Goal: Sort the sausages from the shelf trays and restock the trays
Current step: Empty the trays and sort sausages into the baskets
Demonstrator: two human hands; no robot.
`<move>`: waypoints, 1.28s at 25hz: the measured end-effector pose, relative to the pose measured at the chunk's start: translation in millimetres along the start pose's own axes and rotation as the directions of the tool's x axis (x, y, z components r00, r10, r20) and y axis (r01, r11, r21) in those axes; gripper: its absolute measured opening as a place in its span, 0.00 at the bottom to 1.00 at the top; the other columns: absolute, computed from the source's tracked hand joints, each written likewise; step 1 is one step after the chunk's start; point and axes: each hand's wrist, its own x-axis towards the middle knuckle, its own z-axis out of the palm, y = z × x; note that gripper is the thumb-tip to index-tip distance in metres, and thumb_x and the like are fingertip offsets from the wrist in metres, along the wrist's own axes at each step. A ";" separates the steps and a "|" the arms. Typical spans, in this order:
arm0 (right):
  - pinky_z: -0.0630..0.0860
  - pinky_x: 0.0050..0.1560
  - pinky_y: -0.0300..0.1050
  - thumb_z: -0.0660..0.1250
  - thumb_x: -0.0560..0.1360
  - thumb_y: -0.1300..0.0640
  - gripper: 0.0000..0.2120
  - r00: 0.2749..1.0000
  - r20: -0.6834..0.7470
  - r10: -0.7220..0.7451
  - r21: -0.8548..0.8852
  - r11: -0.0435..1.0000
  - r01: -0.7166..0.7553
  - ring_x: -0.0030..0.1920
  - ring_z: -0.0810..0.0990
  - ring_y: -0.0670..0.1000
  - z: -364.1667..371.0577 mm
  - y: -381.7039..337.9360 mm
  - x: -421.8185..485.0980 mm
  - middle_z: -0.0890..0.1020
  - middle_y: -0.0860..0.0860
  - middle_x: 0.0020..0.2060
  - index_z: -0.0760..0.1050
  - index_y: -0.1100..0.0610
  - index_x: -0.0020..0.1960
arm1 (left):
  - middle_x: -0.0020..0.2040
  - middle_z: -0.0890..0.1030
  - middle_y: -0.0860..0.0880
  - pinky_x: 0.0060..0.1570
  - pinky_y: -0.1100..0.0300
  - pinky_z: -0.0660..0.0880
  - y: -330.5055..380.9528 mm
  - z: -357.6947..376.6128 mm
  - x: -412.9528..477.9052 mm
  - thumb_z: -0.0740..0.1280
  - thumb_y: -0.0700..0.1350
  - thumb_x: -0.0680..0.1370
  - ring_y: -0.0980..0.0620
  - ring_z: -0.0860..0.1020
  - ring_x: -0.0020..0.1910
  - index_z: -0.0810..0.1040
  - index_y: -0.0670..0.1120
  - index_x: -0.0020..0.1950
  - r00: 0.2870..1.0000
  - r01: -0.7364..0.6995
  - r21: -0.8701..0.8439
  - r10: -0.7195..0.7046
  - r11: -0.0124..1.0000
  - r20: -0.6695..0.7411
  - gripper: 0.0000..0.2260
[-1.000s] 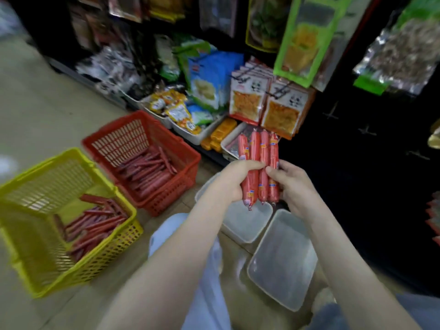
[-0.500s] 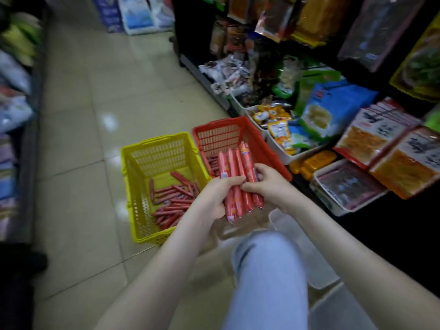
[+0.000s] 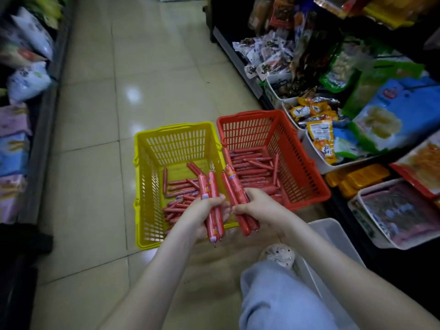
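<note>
My left hand (image 3: 202, 214) grips two red sausages (image 3: 210, 198) above the near right corner of the yellow basket (image 3: 145, 177). My right hand (image 3: 259, 206) grips two more red sausages (image 3: 234, 189) just beside it, near the gap between the baskets. The yellow basket holds several loose sausages (image 3: 178, 194) on its floor. The red basket (image 3: 307, 177) to its right holds a thicker layer of sausages (image 3: 252, 167). A clear empty tray (image 3: 333, 234) lies on the floor by my right forearm.
Shelves of snack packs (image 3: 381, 120) run along the right, with a white tray of dark packets (image 3: 400, 213) at the bottom. Another shelf (image 3: 21, 115) lines the left. Tiled aisle floor (image 3: 142, 67) stretches ahead. My knee (image 3: 281, 294) is below my hands.
The bundle of sausages has split into two pairs, one in each hand. My view has swung from the shelf down to the baskets, and both hands have come over them.
</note>
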 end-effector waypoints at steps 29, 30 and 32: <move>0.61 0.67 0.47 0.62 0.77 0.60 0.23 0.804 -0.560 -0.200 -0.530 0.832 -0.162 0.67 0.68 0.56 -204.5 208.9 -3.7 0.73 0.56 0.65 0.65 0.60 0.71 | 0.48 0.78 0.40 0.40 0.50 0.76 -96.2 259.3 166.7 0.68 0.43 0.69 0.38 0.78 0.43 0.73 0.38 0.64 0.607 -0.446 0.684 0.366 -0.577 0.705 0.24; 0.60 0.67 0.46 0.63 0.77 0.60 0.24 0.781 -0.596 -0.186 -0.511 0.838 -0.190 0.68 0.68 0.57 -216.3 213.9 -39.1 0.73 0.57 0.65 0.65 0.61 0.71 | 0.46 0.79 0.41 0.36 0.52 0.75 -114.7 281.1 148.8 0.69 0.44 0.67 0.39 0.79 0.40 0.75 0.38 0.62 0.561 -0.494 0.633 0.337 -0.596 0.756 0.24; 0.59 0.67 0.44 0.62 0.77 0.60 0.24 0.731 -0.669 -0.131 -0.479 0.828 -0.290 0.68 0.67 0.56 -234.1 228.8 -120.5 0.72 0.56 0.66 0.64 0.60 0.72 | 0.44 0.79 0.42 0.34 0.54 0.75 -155.6 327.0 99.8 0.73 0.45 0.65 0.41 0.79 0.38 0.77 0.39 0.59 0.466 -0.578 0.517 0.264 -0.632 0.844 0.24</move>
